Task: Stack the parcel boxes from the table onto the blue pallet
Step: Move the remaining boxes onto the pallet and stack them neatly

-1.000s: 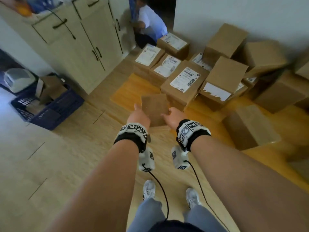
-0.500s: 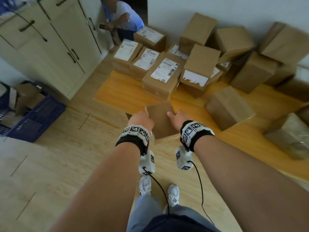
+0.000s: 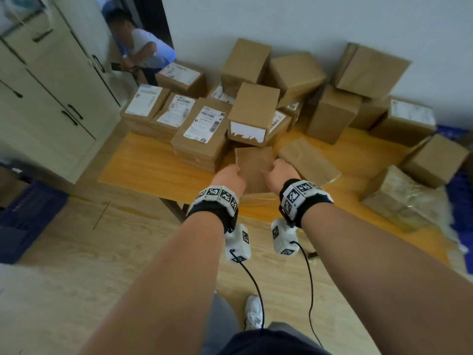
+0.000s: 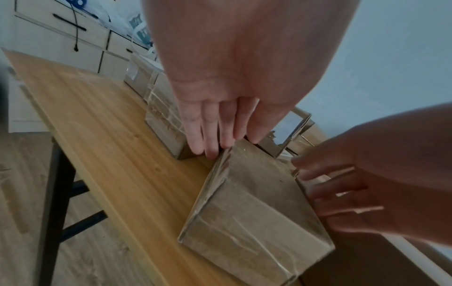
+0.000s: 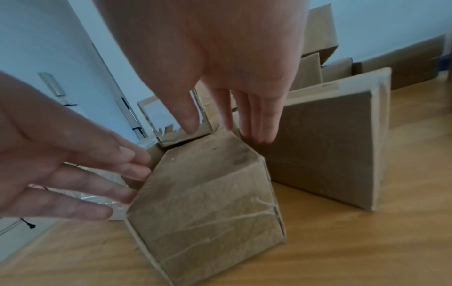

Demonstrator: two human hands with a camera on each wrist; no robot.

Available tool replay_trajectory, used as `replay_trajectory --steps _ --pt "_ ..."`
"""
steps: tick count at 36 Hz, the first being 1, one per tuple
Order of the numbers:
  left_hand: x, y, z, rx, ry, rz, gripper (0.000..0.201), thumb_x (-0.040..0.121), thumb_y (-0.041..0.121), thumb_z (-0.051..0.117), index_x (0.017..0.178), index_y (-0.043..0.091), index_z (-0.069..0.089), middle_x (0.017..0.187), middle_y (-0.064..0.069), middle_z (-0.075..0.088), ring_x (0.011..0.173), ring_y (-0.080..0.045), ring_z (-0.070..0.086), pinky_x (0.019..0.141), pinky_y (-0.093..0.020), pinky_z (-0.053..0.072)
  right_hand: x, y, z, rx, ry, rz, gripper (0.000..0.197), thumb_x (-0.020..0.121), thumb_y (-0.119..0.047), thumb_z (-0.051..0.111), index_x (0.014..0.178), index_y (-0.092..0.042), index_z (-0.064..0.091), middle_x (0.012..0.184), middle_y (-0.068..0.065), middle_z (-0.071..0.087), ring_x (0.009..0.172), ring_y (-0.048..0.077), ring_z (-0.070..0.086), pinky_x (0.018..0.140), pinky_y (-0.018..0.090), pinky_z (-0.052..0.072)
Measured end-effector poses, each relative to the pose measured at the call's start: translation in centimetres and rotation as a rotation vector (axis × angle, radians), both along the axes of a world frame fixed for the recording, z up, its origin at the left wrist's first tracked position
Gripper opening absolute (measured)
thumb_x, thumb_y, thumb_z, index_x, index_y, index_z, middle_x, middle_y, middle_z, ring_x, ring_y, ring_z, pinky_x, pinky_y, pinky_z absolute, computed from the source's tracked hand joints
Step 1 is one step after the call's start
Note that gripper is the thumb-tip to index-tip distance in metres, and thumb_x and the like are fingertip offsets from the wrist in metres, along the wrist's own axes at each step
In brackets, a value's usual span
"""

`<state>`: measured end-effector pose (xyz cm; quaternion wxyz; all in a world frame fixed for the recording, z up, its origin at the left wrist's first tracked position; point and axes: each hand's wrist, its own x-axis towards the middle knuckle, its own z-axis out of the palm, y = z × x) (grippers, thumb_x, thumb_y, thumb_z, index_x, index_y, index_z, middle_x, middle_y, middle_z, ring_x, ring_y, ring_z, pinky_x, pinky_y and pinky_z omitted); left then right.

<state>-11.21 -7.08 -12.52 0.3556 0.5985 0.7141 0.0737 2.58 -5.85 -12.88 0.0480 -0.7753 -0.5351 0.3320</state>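
Observation:
A small plain cardboard box (image 3: 253,165) (image 4: 257,212) (image 5: 208,203) sits near the front edge of the wooden table (image 3: 153,170). My left hand (image 3: 229,175) (image 4: 220,143) has straight fingers, and their tips touch the box's far left edge. My right hand (image 3: 280,172) (image 5: 232,125) reaches down at the far right corner with fingers extended and the thumb over the top. Neither hand is curled round the box. The blue pallet (image 3: 28,216) lies on the floor at the far left.
Several cardboard parcels (image 3: 202,131) are piled on the table behind the box, and a tilted one (image 3: 309,160) lies just to its right. A cream cabinet (image 3: 51,98) stands at the left. A person (image 3: 143,52) crouches in the doorway. More blue pallet (image 3: 460,206) shows at the right.
I have come closer to the table. Both hands have moved forward to the small box's sides. The box itself has not shifted.

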Motion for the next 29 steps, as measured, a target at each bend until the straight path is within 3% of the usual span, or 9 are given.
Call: replay_trajectory --steps 4,8,10,12,16,19,22,26,29 --pt "-1.2 1.2 0.5 0.101 0.033 0.023 0.041 0.096 0.011 0.043 0.136 0.015 0.049 0.136 -0.007 0.054 0.120 -0.025 0.054 0.091 -0.032 0.044 -0.6 1.0 0.8 0.109 0.018 0.015 0.044 0.099 -0.028 0.046 0.139 -0.010 0.044 0.142 0.016 0.042 0.125 0.034 0.047 0.101 0.041 0.042" --pt "-4.6 4.0 1.0 0.158 0.121 0.054 0.040 0.093 0.006 0.042 0.132 0.012 0.051 0.128 -0.013 0.057 0.109 -0.028 0.058 0.081 -0.032 0.048 -2.8 2.4 1.8 0.198 0.099 0.009 0.038 0.098 -0.025 0.046 0.134 -0.014 0.050 0.135 0.011 0.049 0.121 0.029 0.050 0.099 0.036 0.041" --pt "-6.7 5.6 1.1 0.155 0.144 0.094 0.044 0.089 0.002 0.042 0.132 0.012 0.049 0.128 -0.014 0.054 0.111 -0.031 0.056 0.089 -0.039 0.050 -4.3 3.3 2.3 0.232 0.147 -0.025 0.038 0.096 -0.025 0.047 0.133 -0.015 0.051 0.132 0.010 0.051 0.119 0.028 0.052 0.099 0.036 0.044" --pt "-8.6 7.2 1.1 0.146 0.187 0.110 0.051 0.089 0.001 0.041 0.138 0.012 0.045 0.139 -0.015 0.047 0.123 -0.032 0.048 0.100 -0.043 0.045 -6.0 4.1 2.5 0.232 0.169 -0.044 0.037 0.096 -0.025 0.048 0.132 -0.014 0.051 0.130 0.009 0.053 0.116 0.027 0.054 0.096 0.035 0.046" --pt "-11.7 9.9 0.8 0.089 0.210 0.089 0.056 0.093 0.001 0.039 0.148 0.010 0.031 0.152 -0.014 0.030 0.138 -0.029 0.032 0.112 -0.039 0.032 -9.7 5.6 2.2 0.159 0.196 -0.070 0.035 0.097 -0.024 0.049 0.129 -0.011 0.051 0.126 0.010 0.058 0.112 0.025 0.057 0.088 0.031 0.045" --pt "-13.6 11.2 0.4 0.028 0.144 0.084 0.052 0.095 0.002 0.041 0.146 0.010 0.035 0.147 -0.012 0.039 0.128 -0.030 0.045 0.102 -0.038 0.042 -12.2 6.5 1.5 0.068 0.234 -0.114 0.043 0.099 -0.025 0.048 0.139 -0.011 0.044 0.132 0.009 0.056 0.116 0.025 0.056 0.082 0.028 0.042" --pt "-15.0 11.9 -0.2 -0.011 0.098 0.052 0.053 0.096 0.004 0.043 0.147 0.014 0.033 0.140 -0.011 0.049 0.114 -0.030 0.057 0.087 -0.036 0.050 -14.0 7.2 0.7 -0.008 0.266 -0.186 0.053 0.098 -0.030 0.049 0.145 -0.012 0.036 0.137 0.009 0.053 0.119 0.026 0.055 0.089 0.033 0.048" --pt "-16.1 12.8 -0.5 -0.022 0.070 0.000 0.047 0.097 0.008 0.045 0.144 0.013 0.039 0.136 -0.012 0.053 0.111 -0.028 0.059 0.079 -0.030 0.048 -15.5 7.8 0.0 -0.070 0.266 -0.294 0.055 0.096 -0.034 0.052 0.142 -0.009 0.036 0.128 0.010 0.057 0.107 0.025 0.058 0.083 0.033 0.050" --pt "-16.4 13.1 -0.3 -0.056 0.059 -0.046 0.035 0.099 0.019 0.045 0.132 0.009 0.051 0.125 -0.011 0.060 0.098 -0.025 0.061 0.071 -0.028 0.044 -16.0 7.9 -0.3 -0.092 0.252 -0.370 0.055 0.095 -0.039 0.053 0.137 -0.006 0.040 0.122 0.010 0.060 0.104 0.026 0.060 0.089 0.040 0.053"
